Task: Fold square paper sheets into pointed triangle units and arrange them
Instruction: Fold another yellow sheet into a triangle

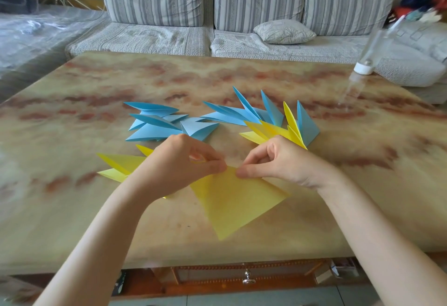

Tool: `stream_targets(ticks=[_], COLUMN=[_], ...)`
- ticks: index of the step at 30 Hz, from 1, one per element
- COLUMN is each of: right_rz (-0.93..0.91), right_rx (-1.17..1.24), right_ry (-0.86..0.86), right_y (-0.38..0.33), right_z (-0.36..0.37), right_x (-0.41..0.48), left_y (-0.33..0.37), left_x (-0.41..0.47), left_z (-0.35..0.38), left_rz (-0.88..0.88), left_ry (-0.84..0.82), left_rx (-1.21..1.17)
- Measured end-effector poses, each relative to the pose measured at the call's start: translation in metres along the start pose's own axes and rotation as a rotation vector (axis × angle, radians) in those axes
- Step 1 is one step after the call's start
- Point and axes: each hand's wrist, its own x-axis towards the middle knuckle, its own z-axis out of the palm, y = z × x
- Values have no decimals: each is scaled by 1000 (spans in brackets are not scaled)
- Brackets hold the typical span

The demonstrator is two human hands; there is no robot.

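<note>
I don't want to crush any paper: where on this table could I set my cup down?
Bare table lies along the far edge, between the blue units and the sofa; at the near left corner, before the yellow units; and right of the blue-and-yellow fan, short of the bottle. The middle is crowded: left hand, right hand, yellow sheet.

matt yellow paper sheet [232, 199], glossy (marbled) table [169, 83]

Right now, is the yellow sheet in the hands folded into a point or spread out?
Spread out: the yellow sheet shows four corners; left hand and right hand pinch its top corner.
</note>
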Motion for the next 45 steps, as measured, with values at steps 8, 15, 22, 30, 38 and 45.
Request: stream_targets(ticks=[8,15,22,30,38,45], right_rz=[31,45,67,101,107,30], right_rx=[-12,-18,-35,-94,-194,-397], right_ry=[-25,-47,-59,-44,-6,214], right_y=[7,16,23,19,17,21], right_z=[-9,-20,-25,-21,-22,-24], right_x=[-3,-8,-10,-7,-10,-6], left_y=[-2,-6,-9,-10,-12,-12], left_x=[-2,-2,-3,-4,-4,-2], left_z=[-8,-15,-17,-18,-22,-19], left_rz=[-47,-91,-117,-115,-124,-130], left_ry=[6,38,10,10,14,20], left_rx=[-16,7,11,22,13,9])
